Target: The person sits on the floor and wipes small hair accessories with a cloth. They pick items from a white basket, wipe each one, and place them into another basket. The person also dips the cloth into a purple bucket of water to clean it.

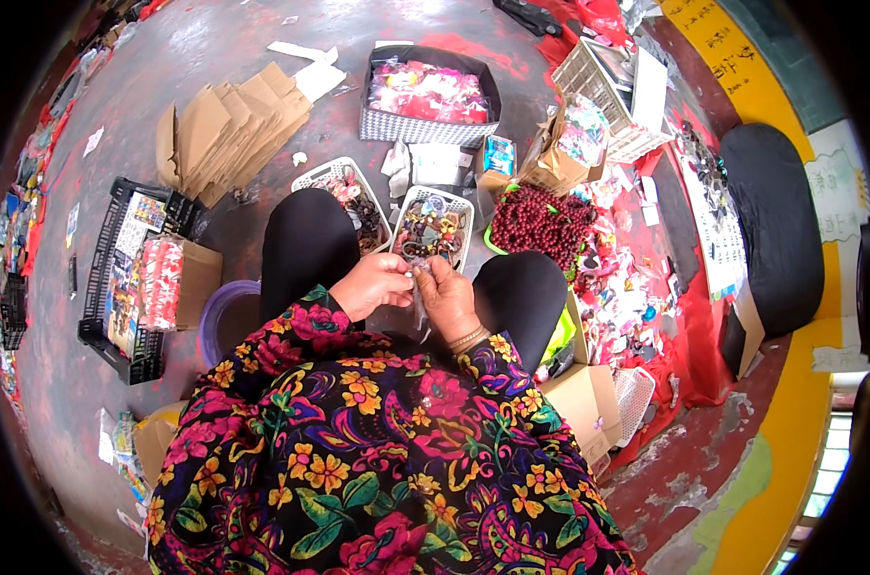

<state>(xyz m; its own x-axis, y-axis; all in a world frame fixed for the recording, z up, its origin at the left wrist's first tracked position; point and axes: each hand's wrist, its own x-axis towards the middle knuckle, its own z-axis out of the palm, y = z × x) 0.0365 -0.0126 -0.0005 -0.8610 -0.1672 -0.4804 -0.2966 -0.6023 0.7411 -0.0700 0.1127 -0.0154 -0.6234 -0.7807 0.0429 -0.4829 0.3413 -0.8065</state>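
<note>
You held a strip of clear plastic [420, 316], seemingly a small bag, on your own side of the white basket [469, 222] of mixed small pieces, just short of its near end. Your left hand [373, 286] and right hand [446, 299] came together there, fingertips meeting. Your right thumb and fingers pinched the plastic near its top, its lower part hanging below; whether your left fingers gripped it too, or held some small item against it, could not be told.

Judging by its hang, the plastic was very light and limp, likely slick between bare fingertips, quick to crumple and apt to tear under a hard pull. Its upper edge, pinched between thumb and forefinger from either side, seemed the surest hold, with the loose lower end likely to swing.

It appeared narrow and see-through, with pale glints along its creases; any seam or contents were too small to make out.

Beyond the basket stood a patterned bin [416, 126] of pink and red pieces; left of the basket, another white basket [312, 172]; right of it, a heap of dark-red beads [540, 222].
</note>
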